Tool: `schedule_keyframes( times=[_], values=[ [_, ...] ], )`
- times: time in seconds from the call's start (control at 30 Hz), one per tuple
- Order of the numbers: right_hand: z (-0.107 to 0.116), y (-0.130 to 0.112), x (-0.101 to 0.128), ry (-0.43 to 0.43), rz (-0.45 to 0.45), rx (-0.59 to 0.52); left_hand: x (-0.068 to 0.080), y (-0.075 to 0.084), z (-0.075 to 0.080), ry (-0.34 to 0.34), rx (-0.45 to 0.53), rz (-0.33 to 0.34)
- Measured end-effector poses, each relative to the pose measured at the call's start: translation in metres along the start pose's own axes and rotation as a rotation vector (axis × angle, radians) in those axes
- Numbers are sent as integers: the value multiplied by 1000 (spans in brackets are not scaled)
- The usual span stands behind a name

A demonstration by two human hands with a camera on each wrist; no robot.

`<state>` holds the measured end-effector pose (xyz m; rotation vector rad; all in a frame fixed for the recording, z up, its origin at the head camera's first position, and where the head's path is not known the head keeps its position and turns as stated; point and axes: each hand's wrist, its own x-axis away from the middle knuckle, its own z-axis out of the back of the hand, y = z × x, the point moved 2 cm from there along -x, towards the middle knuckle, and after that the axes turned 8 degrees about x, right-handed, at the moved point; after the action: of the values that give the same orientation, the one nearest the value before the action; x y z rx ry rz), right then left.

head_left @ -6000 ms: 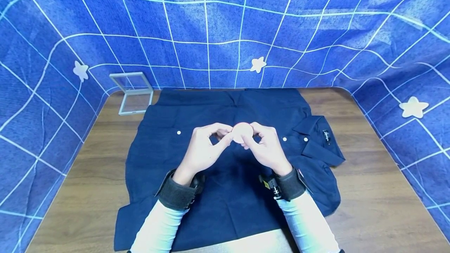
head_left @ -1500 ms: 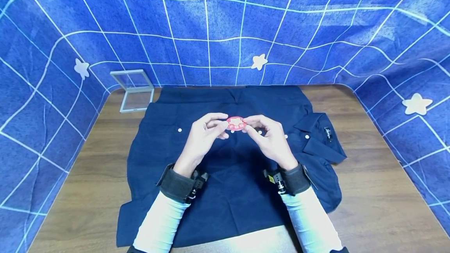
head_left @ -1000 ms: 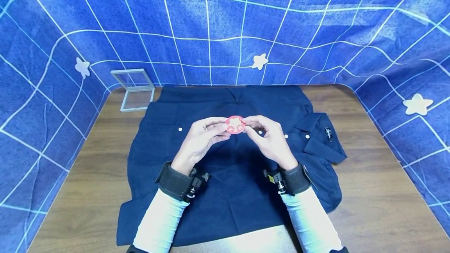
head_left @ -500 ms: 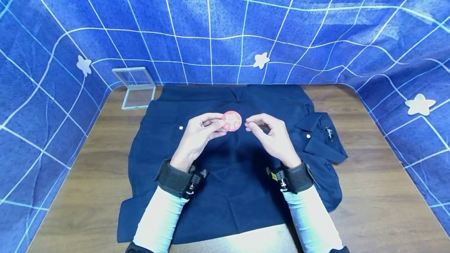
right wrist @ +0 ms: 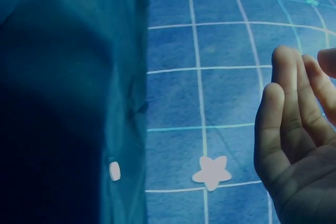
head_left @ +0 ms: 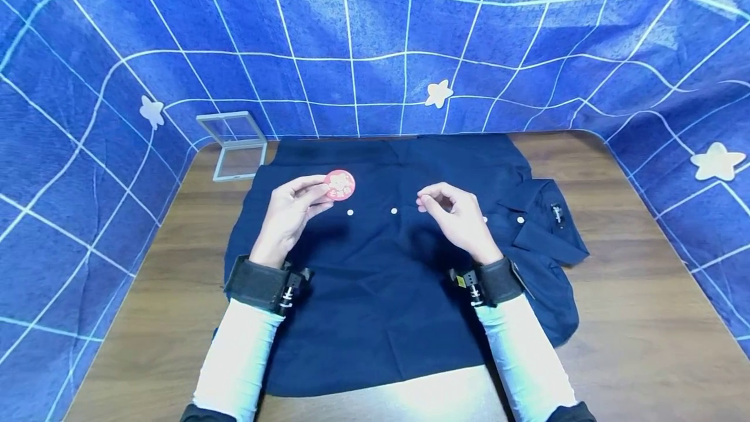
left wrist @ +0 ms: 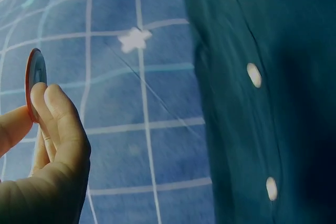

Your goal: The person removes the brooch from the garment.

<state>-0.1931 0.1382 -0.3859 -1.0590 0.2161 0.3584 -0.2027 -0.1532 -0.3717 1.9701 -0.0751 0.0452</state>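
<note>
One pink badge (head_left: 339, 184) sits pinched upright in my left hand (head_left: 291, 208), above the dark shirt's (head_left: 375, 318) left half; my right hand (head_left: 454, 215), loosely curled and empty, hovers farther right.

Left hand (head_left: 288, 210) was raised with thumb and fingers (left wrist: 55, 114) pinched together; right hand (head_left: 456, 217) hovered apart, fingers loosely curled, holding nothing.
</note>
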Motion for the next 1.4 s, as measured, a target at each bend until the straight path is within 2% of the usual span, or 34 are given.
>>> schedule_keyframes(
  times=[0.17,0.4,0.57,0.6,0.8,0.83,0.93,1.2,1.4],
  values=[
    [-1,9,-3,11,-29,52,-14,6,35,29,23,5],
    [-15,17,-2,-24,-38,76,-33,14,77,62,68,59],
    [-32,13,-7,-65,-24,87,-48,27,102,106,45,26],
    [-34,11,-8,-72,-19,90,-56,25,113,87,81,27],
    [-48,6,-6,-130,-14,99,-71,34,140,141,76,23],
    [-51,5,-6,-138,-16,98,-67,40,138,180,40,22],
    [-59,1,-9,-157,-11,101,-73,44,151,212,49,32],
    [-94,-19,-31,-213,66,122,-88,48,178,272,39,75],
    [-126,-40,-48,-276,117,92,-102,50,199,326,3,76]
  ],
)
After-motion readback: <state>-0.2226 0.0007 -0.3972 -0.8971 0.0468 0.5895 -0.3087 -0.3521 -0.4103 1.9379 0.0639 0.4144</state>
